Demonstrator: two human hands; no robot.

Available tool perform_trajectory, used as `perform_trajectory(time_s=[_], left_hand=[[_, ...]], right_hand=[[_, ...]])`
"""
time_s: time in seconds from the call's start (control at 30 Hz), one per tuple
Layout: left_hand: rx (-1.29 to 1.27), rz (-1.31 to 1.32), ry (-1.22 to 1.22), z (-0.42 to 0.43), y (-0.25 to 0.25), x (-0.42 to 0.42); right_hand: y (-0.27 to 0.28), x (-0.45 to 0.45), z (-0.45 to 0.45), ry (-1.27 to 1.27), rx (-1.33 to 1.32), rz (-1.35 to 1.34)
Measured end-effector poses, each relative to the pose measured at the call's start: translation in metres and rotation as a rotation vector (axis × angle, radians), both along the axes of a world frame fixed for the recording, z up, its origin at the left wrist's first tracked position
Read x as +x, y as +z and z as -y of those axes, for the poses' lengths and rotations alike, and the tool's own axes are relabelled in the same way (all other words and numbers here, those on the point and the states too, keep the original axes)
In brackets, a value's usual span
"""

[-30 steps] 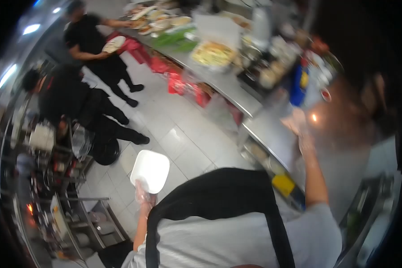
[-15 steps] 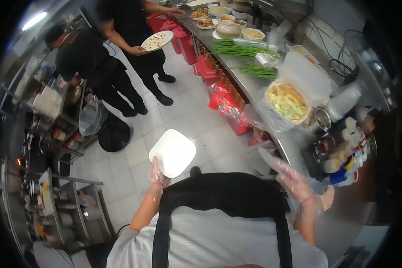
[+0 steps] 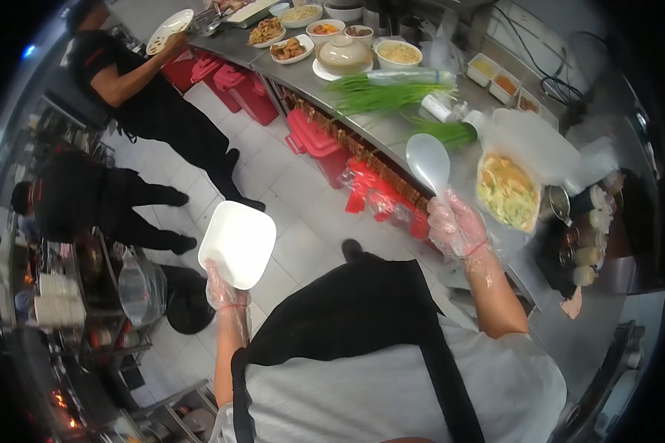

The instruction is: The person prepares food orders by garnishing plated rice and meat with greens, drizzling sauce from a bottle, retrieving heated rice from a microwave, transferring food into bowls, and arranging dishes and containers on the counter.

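Observation:
My left hand (image 3: 225, 286), in a clear plastic glove, grips a white square dish (image 3: 238, 244) by its near edge, out over the floor. Nothing shows inside the dish. In my gloved right hand (image 3: 454, 225) is a large pale serving spoon (image 3: 428, 159), its bowl raised and pointing away from me. Just right of that hand, a takeaway container with its lid up holds shredded vegetables (image 3: 507, 190). Bunches of green chives (image 3: 377, 92) lie on the steel counter beyond the spoon.
Along the counter (image 3: 303, 85) stand a lidded clay pot (image 3: 343, 55), bowls and plates of food. Red bins (image 3: 318, 144) and red plastic bags (image 3: 380, 196) sit below. At left, one co-worker (image 3: 155, 96) holds a plate and another (image 3: 89, 199) bends over shelves. A black bin (image 3: 188, 303) stands nearby.
My view has turned toward the counter. The spoon, blurred before, has swung up and shows clearly. The dish stays in my left hand. The co-worker with the plate has turned and raised it.

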State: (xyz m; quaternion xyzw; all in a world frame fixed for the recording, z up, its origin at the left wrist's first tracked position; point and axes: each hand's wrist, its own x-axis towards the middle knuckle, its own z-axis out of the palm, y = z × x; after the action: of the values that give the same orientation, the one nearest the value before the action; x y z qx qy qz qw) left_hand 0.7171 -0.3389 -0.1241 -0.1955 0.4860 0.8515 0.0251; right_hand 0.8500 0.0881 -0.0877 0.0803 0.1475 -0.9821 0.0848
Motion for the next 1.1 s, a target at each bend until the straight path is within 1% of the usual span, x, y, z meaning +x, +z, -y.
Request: perform_trajectory(time_s=[0.1,0.17,0.2,0.23,0.3,0.37,0.47,0.53,0.57,0.6,0.67,0.7,0.73,0.83,0.9,0.93,0.97,1.03,1.1], left_hand=[[0.007,-0.01,-0.026,-0.015,0.006,-0.073],[-0.007,0.013,-0.054,-0.024,0.014,-0.117],[-0.017,0.007,-0.043,-0.024,0.01,-0.141],[-0.031,0.008,-0.035,-0.022,0.0,-0.165],[-0.08,0.049,0.002,-0.02,-0.003,-0.206],[-0.037,0.055,0.036,-0.017,-0.003,-0.243],[0.019,0.084,0.066,-0.001,-0.006,-0.282],[0.013,0.112,0.1,0.014,-0.003,-0.312],[-0.015,0.135,0.125,0.023,0.0,-0.329],[-0.044,0.157,0.145,0.034,0.0,-0.349],[-0.074,0.086,0.142,0.067,-0.019,-0.401],[-0.09,0.051,0.139,0.078,-0.025,-0.43],[-0.102,0.047,0.138,0.08,-0.021,-0.457],[-0.133,0.033,0.103,0.087,0.001,-0.55],[-0.126,0.039,0.051,0.092,0.005,-0.615],[-0.132,0.008,-0.017,0.088,0.012,-0.647],[-0.135,-0.019,-0.085,0.08,0.022,-0.676],[-0.158,-0.028,-0.196,0.061,0.039,-0.73],[-0.122,-0.081,-0.312,0.038,0.045,-0.782]], right_hand=[[-0.01,-0.059,-0.007,0.01,0.749,0.151],[-0.015,-0.107,0.001,-0.071,1.727,-0.041],[-0.014,-0.135,0.005,-0.136,2.206,-0.162],[0.005,-0.161,0.012,-0.035,1.896,-0.081],[0.013,-0.219,0.015,0.014,1.939,-0.102],[0.027,-0.276,0.019,0.094,1.964,-0.128],[0.062,-0.368,0.023,0.133,2.173,-0.176],[0.073,-0.419,0.014,-0.127,2.135,-0.402],[0.068,-0.45,0.006,-0.336,2.104,-0.557],[0.073,-0.475,-0.006,-0.306,2.224,-0.514],[0.096,-0.519,-0.029,-0.247,2.455,-0.399],[0.104,-0.54,-0.037,-0.253,2.467,-0.318],[0.112,-0.56,-0.039,-0.257,2.474,-0.237],[0.137,-0.619,-0.029,-0.138,2.597,0.054],[0.126,-0.663,-0.04,-0.156,2.726,0.185],[0.122,-0.684,-0.047,-0.165,2.793,0.255],[0.125,-0.704,-0.047,-0.103,2.866,0.364],[0.126,-0.738,-0.059,-0.005,2.99,0.452],[0.125,-0.768,-0.069,-0.013,2.992,0.554]])
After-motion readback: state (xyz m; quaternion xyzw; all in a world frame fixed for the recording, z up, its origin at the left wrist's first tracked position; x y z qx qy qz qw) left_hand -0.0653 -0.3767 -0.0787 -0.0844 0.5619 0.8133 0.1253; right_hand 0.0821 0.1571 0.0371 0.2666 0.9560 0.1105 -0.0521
